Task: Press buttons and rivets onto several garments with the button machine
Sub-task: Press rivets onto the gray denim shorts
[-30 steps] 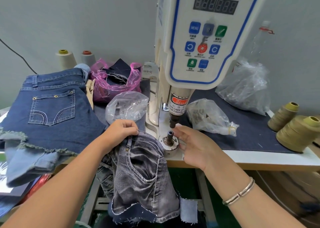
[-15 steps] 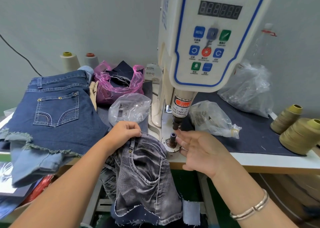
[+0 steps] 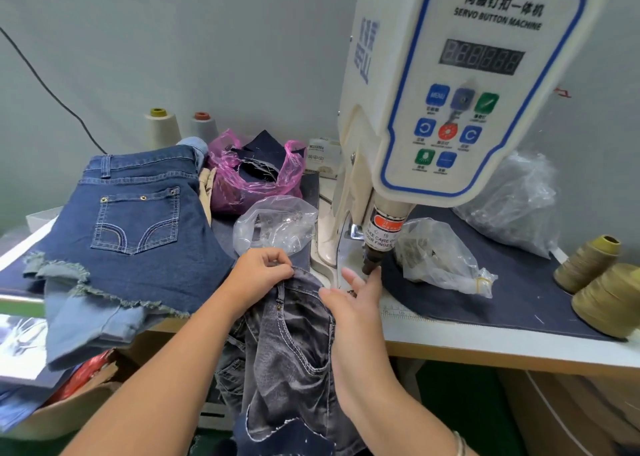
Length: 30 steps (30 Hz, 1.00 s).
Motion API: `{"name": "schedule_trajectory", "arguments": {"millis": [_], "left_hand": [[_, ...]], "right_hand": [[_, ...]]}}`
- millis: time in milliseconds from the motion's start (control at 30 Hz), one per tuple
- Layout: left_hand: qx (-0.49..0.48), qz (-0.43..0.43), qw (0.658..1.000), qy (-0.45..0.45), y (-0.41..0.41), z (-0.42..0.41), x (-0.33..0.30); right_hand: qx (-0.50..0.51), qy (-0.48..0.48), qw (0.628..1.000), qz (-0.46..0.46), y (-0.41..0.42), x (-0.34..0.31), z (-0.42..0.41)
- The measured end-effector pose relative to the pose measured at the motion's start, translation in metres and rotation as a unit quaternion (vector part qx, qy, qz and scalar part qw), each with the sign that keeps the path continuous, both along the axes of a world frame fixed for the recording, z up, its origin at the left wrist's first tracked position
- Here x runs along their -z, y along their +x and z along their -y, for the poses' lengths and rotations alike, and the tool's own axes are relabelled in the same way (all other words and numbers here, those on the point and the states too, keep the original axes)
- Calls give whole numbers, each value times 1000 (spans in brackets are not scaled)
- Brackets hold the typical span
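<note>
The white servo button machine (image 3: pixel 460 85) stands at the table's middle, its dark punch (image 3: pixel 371 263) pointing down. My left hand (image 3: pixel 261 275) pinches the waistband of grey washed denim shorts (image 3: pixel 294 345), which hang over the table's front edge. My right hand (image 3: pixel 356 300) reaches under the punch with fingers straight, covering the lower die and touching the shorts' top edge. A small rivet shows on the shorts near the pocket. Blue denim shorts (image 3: pixel 138 227) with rivets on the back pocket lie on the left.
Clear bags of small parts (image 3: pixel 273 227) (image 3: pixel 440 258) flank the machine; a larger bag (image 3: pixel 512 199) sits behind. A pink bag of fabric scraps (image 3: pixel 249 175) is at the back. Thread cones stand at right (image 3: pixel 602 282) and back left (image 3: pixel 161 128). A cardboard box (image 3: pixel 69 407) sits below left.
My right hand has moved left from beside the lower die onto it, now covering it and meeting the grey shorts. The left hand keeps its hold on the waistband.
</note>
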State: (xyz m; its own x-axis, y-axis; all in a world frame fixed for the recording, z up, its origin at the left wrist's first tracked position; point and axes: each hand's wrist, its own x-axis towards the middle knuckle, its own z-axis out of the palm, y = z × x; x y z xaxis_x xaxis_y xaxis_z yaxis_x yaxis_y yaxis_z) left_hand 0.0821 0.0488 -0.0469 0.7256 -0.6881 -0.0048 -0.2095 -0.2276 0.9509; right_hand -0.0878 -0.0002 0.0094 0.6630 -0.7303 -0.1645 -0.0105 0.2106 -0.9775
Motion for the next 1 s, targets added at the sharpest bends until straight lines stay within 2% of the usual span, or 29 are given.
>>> {"name": "schedule_trajectory", "arguments": {"millis": [100,167,267,367,467,533,567,600,667,700,833,900,1000], "left_hand": [[-3,3,1000,3,1,0,-1],[2,0,1000,-3,1,1,0],[5,1,1000,-11,3,0,-1],[21,6,1000,-22,4,0,0],[-22,24,999,-40,0,0,0],[-23,93,995,-39,1,2,-1],[-11,108,994,-30,2,2,-1],[-7,102,995,-16,2,2,-2],[-5,91,996,7,5,4,-2],[-4,101,995,15,8,6,-1],[12,190,978,90,15,6,6],[6,182,979,97,17,5,10],[2,168,980,107,17,5,8]], "right_hand": [[35,19,998,41,-4,4,-4],[53,-8,997,47,-9,10,-13],[9,-160,986,44,-15,20,-43],[-67,-314,945,71,12,12,-48],[-73,-325,941,63,70,-10,-29],[-67,-317,946,-15,112,-14,-9],[-75,-339,934,-82,131,-11,4],[-92,-383,904,-164,147,-5,15],[-143,-478,811,-307,168,5,30],[-163,-506,779,-333,175,8,32],[-175,-594,709,-339,196,8,28],[-172,-623,679,-349,204,9,27],[-168,-635,664,-358,208,15,30]]}}
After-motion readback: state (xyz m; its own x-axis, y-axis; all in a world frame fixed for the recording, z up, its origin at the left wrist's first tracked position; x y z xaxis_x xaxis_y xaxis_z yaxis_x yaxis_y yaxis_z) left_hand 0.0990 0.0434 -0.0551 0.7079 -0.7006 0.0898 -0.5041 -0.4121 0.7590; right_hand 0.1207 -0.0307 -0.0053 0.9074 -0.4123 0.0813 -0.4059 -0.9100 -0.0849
